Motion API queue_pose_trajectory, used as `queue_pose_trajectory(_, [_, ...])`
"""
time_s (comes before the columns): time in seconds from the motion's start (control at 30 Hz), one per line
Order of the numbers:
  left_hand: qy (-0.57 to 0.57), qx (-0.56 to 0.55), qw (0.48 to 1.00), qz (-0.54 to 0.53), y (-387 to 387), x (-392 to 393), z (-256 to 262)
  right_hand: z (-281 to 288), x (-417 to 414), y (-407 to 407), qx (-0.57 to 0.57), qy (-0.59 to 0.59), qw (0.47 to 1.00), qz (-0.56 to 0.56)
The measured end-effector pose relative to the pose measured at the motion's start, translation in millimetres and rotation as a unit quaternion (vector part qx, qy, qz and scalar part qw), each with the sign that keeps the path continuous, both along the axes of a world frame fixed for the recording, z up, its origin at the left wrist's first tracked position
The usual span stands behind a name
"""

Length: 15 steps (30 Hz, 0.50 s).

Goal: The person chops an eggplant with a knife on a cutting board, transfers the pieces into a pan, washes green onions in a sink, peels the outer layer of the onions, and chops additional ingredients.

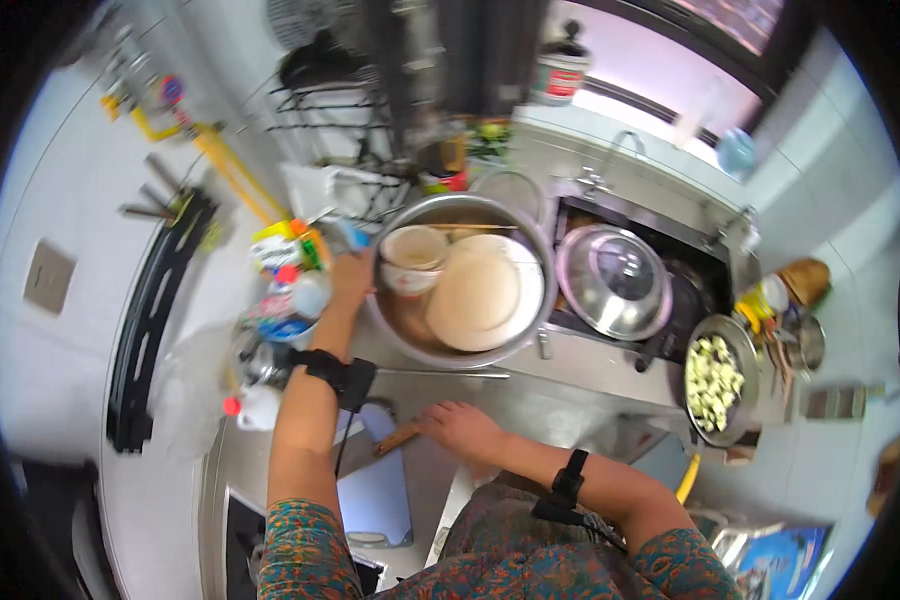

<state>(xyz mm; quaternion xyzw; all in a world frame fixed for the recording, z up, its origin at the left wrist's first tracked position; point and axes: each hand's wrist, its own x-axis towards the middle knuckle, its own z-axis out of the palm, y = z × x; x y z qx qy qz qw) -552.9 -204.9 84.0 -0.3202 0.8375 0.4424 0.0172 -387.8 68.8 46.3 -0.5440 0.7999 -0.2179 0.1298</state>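
Note:
At the left rim of a large metal basin (390,330), my left hand (352,275) is blurred; I cannot tell whether it grips the rim or something beside it. A blue item (356,237) lies just beyond its fingers. Inside the basin sit stacked bowls (412,279), pale plates (480,289) and a chopstick-like stick (472,226). Lower down, my right hand (461,433) is closed around the end of a wooden handle (396,439), which belongs to a knife with a broad grey blade (358,452). That blade lies over a bluish cutting board (379,499).
A lidded wok (615,281) stands right of the basin. Beyond it, a pan of pale cut cubes (715,382) sits near the right wall. Bottles and packets (289,300) crowd the left side. A wire rack (337,112) stands behind; a knife rack (157,315) hangs left.

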Motion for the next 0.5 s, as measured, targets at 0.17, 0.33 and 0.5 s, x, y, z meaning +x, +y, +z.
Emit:
queue_pose_trajectory(0.17, [-0.076,-0.526,0.813,-0.237,-40,-44,-54,22,-17,67,-0.018,-0.032,0.994,-0.104])
queue_pose_trajectory(0.33, [0.039,-0.545,0.837,0.022,-100,-57,-68,29,-25,104,-0.084,-0.046,0.977,-0.188])
queue_pose_trajectory(0.5, [0.208,-0.381,0.894,0.112,-23,-24,-11,65,-31,134,-0.141,-0.087,0.944,-0.287])
